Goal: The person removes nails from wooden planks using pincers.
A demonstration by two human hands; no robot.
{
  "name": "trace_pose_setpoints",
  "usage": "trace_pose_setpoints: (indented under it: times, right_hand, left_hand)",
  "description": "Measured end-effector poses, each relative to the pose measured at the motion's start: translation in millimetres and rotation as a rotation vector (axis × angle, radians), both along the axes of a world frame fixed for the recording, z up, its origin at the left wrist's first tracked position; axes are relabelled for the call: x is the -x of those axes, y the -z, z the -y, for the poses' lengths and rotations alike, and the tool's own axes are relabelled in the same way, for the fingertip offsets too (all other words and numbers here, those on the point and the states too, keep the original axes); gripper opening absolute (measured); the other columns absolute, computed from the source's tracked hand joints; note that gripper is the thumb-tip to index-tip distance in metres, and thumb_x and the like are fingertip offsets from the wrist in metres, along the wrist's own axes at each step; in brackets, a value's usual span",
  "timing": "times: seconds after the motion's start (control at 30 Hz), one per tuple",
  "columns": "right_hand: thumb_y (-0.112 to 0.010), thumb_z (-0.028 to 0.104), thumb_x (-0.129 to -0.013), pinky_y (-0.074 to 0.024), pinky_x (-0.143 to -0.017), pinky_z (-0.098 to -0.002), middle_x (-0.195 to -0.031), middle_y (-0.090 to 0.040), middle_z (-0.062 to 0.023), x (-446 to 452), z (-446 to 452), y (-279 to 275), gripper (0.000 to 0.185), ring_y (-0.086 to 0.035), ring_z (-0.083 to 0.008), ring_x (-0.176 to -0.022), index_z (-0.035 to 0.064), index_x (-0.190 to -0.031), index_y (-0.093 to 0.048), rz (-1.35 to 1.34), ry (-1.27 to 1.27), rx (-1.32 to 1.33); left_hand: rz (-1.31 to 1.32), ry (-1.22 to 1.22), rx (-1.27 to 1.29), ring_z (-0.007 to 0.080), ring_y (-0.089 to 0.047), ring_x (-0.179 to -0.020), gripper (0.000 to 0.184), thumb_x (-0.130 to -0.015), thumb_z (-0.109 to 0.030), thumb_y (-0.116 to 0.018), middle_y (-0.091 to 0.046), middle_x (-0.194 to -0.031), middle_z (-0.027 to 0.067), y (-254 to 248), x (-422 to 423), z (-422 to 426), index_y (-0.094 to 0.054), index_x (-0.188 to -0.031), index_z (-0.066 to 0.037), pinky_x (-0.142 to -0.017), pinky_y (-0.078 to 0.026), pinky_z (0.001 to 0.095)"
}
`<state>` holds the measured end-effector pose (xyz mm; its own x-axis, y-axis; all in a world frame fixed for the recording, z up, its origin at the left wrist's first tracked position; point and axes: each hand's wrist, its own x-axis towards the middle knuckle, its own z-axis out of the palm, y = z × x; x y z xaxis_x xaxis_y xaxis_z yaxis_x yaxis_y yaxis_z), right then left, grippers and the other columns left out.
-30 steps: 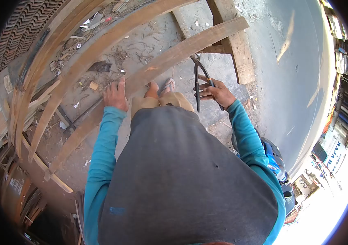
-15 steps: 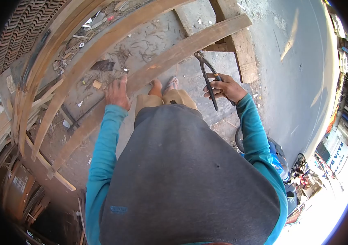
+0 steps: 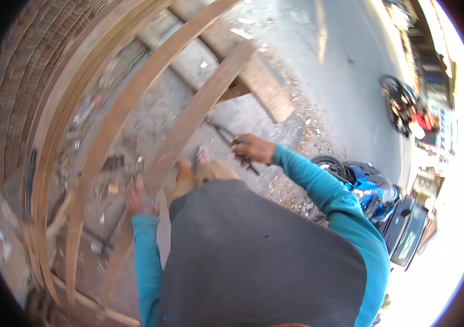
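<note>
A long wooden plank (image 3: 196, 114) slants across the space before me. Its upper end lies over a wooden support. My left hand (image 3: 141, 199) rests on the lower part of this plank, slightly blurred, with its fingers stretched out over the wood. In my right hand (image 3: 256, 148) is a pair of black pincers (image 3: 222, 132), gripped by the handles. The jaws of the pincers are up against the plank's right edge; whether they bite on anything is too blurred to tell.
Curved wooden strips (image 3: 117, 117) arch along the left, beside stacked roof tiles (image 3: 22, 71). A thick timber support (image 3: 267, 90) stands at the plank's far end. A blue motorcycle (image 3: 365, 185) is parked to the right by the road (image 3: 346, 92). Scraps litter the ground.
The view has swung to the right, bringing more of the road and motorcycle in. My right hand still holds the pincers, their jaws still near the plank's edge. My left hand stays on the plank.
</note>
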<state>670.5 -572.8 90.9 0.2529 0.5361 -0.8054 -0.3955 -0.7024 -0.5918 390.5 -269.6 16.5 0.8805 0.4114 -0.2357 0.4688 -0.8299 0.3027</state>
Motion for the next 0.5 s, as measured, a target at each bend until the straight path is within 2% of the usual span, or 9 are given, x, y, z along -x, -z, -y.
trace_pose_setpoints:
  times: [0.03, 0.07, 0.1, 0.17, 0.2, 0.27, 0.33, 0.4, 0.5]
  right_hand:
    - [-0.055, 0.02, -0.099, -0.0579, -0.059, -0.0324, -0.082, -0.057, -0.0061, 2.0, -5.8, -11.7, 0.02, -0.064, -0.0148, -0.068, 0.001, -0.105, -0.054, 0.001, 0.03, 0.036]
    - [-0.057, 0.021, -0.097, -0.0579, -0.062, -0.0323, -0.083, -0.058, -0.0065, 4.7, 2.7, 7.3, 0.022, -0.065, -0.0149, -0.069, 0.0003, -0.106, -0.055, 0.035, 0.002, -0.042]
    - [-0.059, 0.021, -0.095, -0.0577, -0.063, -0.0326, -0.086, -0.059, -0.0071, 6.3, 0.7, 0.0, 0.025, -0.065, -0.0163, -0.071, 0.0011, -0.11, -0.055, -0.134, 0.154, -0.058]
    - [-0.058, 0.024, -0.096, -0.0568, -0.062, -0.0329, -0.088, -0.06, -0.0068, 11.1, 10.9, 25.9, 0.029, -0.065, -0.0167, -0.071, 0.0029, -0.116, -0.056, -0.266, 0.256, -0.168]
    - [-0.058, 0.024, -0.096, -0.0568, -0.062, -0.0329, -0.088, -0.06, -0.0068, 11.1, 7.8, 19.5, 0.029, -0.065, -0.0167, -0.071, 0.0029, -0.116, -0.056, -0.244, 0.249, -0.181]
    - [-0.056, 0.025, -0.098, -0.0533, -0.058, -0.0317, -0.087, -0.059, -0.0045, 10.2, 6.3, -7.1, 0.03, -0.062, -0.0149, -0.068, 0.005, -0.121, -0.056, -0.354, 0.391, -0.082]
    - [-0.055, 0.026, -0.099, -0.0516, -0.056, -0.0311, -0.085, -0.058, -0.0033, 8.5, 4.6, -20.4, 0.03, -0.06, -0.0139, -0.065, 0.0052, -0.121, -0.057, -0.347, 0.379, -0.077]
    - [-0.055, 0.026, -0.1, -0.05, -0.055, -0.0305, -0.082, -0.058, -0.0021, 9.6, 2.1, -19.4, 0.029, -0.057, -0.0129, -0.063, 0.0054, -0.12, -0.058, -0.345, 0.344, -0.074]
    - [-0.055, 0.028, -0.101, -0.0441, -0.051, -0.0285, -0.075, -0.052, 0.0007, 27.0, -1.5, 1.0, 0.023, -0.049, -0.0106, -0.058, 0.0063, -0.105, -0.061, -0.407, 0.287, -0.1]
  left_hand:
    - [0.026, 0.01, 0.039, 0.0458, -0.051, -0.118, 0.098, -0.064, -0.012, -0.081, -0.052, -0.124, 0.0229, -2.1, -2.2, -0.4, -0.033, -0.15, -0.012, -0.103, -0.039, 0.0554]
    - [0.043, 0.018, 0.063, 0.046, -0.05, -0.119, 0.101, -0.062, -0.013, -0.083, -0.052, -0.124, 0.0233, -2.9, -3.5, -0.4, -0.032, -0.15, -0.011, -0.104, -0.039, 0.0551]
    - [0.055, 0.02, 0.072, 0.0462, -0.05, -0.119, 0.104, -0.061, -0.014, -0.085, -0.051, -0.124, 0.0236, -5.5, -2.5, -0.5, -0.032, -0.15, -0.01, -0.104, -0.039, 0.0549]
    - [0.056, 0.014, 0.071, 0.0465, -0.049, -0.12, 0.109, -0.058, -0.016, -0.089, -0.051, -0.124, 0.0243, -7.8, 3.5, -1.2, -0.03, -0.149, -0.008, -0.105, -0.038, 0.0544]
    - [0.017, -0.001, 0.044, 0.0471, -0.049, -0.119, 0.106, -0.058, -0.014, -0.088, -0.051, -0.122, 0.0247, -7.0, 4.3, -1.9, -0.032, -0.147, -0.006, -0.104, -0.038, 0.0551]
    - [0.022, -0.006, 0.086, 0.0473, -0.049, -0.117, 0.102, -0.058, -0.013, -0.087, -0.051, -0.121, 0.0252, -12.5, 0.8, -3.7, -0.034, -0.145, -0.004, -0.103, -0.038, 0.0554]
    - [0.029, 0.012, 0.152, 0.0469, -0.051, -0.113, 0.094, -0.057, -0.009, -0.083, -0.052, -0.118, 0.0258, -17.1, -0.9, -5.8, -0.038, -0.139, -0.002, -0.097, -0.043, 0.0543]
    - [0.053, 0.028, 0.154, 0.047, -0.053, -0.111, 0.094, -0.057, -0.01, -0.084, -0.053, -0.117, 0.0255, -15.9, 0.7, -8.0, -0.038, -0.139, -0.001, -0.094, -0.044, 0.0538]
    - [0.06, 0.036, 0.159, 0.0472, -0.056, -0.106, 0.093, -0.057, -0.012, -0.085, -0.055, -0.115, 0.025, -21.3, -0.8, -12.6, -0.039, -0.137, -0.001, -0.09, -0.047, 0.0532]
